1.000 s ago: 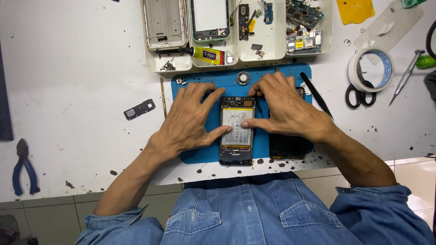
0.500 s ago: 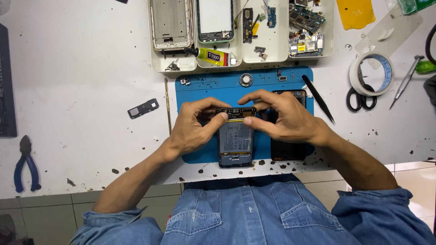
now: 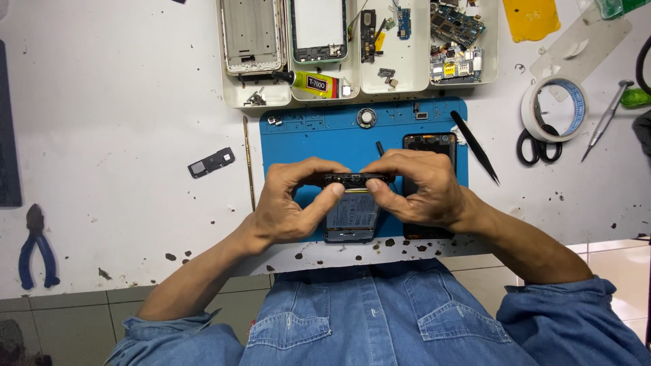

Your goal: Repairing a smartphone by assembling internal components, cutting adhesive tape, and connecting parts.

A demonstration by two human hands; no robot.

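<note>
White bench point(image 3: 122, 102) is carrying a blue rubber work mat point(image 3: 305, 135), where the opened dark smartphone point(image 3: 352, 207) is lying, battery side up. Both hands, left point(image 3: 288, 203) and right point(image 3: 420, 193), are pinching its narrow black top edge. Fingertips should be pressing evenly, I think, so the thin frame is not bending.

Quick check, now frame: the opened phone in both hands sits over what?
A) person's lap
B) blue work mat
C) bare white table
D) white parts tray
B: the left hand and right hand grip the top edge of the phone, tilted up, its lower end over the blue mat.
</note>
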